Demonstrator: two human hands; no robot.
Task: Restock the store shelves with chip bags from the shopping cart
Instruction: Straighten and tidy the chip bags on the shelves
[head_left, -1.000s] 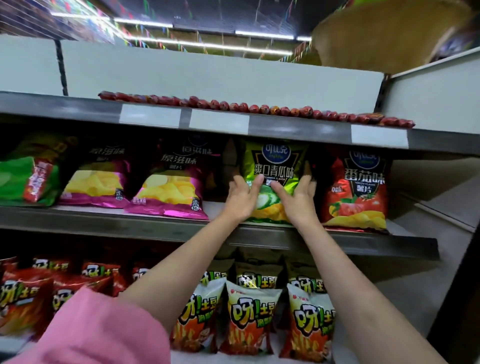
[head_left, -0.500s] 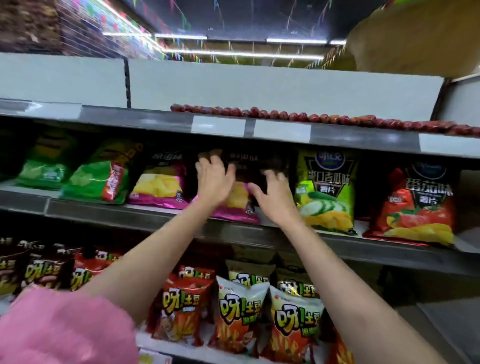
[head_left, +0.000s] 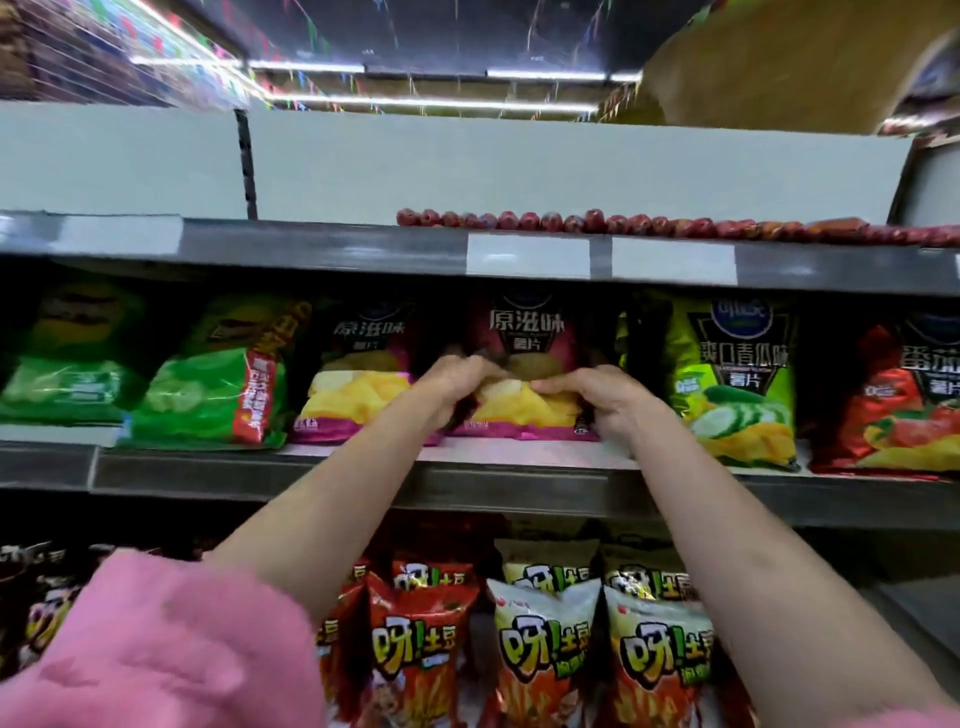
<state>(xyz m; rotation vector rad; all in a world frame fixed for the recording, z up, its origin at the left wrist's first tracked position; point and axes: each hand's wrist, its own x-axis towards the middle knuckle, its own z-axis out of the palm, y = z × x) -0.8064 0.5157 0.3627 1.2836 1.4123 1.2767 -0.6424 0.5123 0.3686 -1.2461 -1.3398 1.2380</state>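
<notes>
— What's the place like?
— A store aisle under strip lights; grey metal shelf (head_left: 519, 470) lined with chip bags, red sausages (head_left: 649, 224) on the tier above.
— And the bag?
— The magenta chip bag (head_left: 524, 410), yellow chips printed, stands on that shelf; left hand (head_left: 452, 382) and right hand (head_left: 610, 397) curl over it, gripping its front.

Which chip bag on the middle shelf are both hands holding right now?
The right-hand magenta bag, left of the yellow-green cucumber bag. The left hand and right hand grip its front; its magenta twin is untouched.
</notes>
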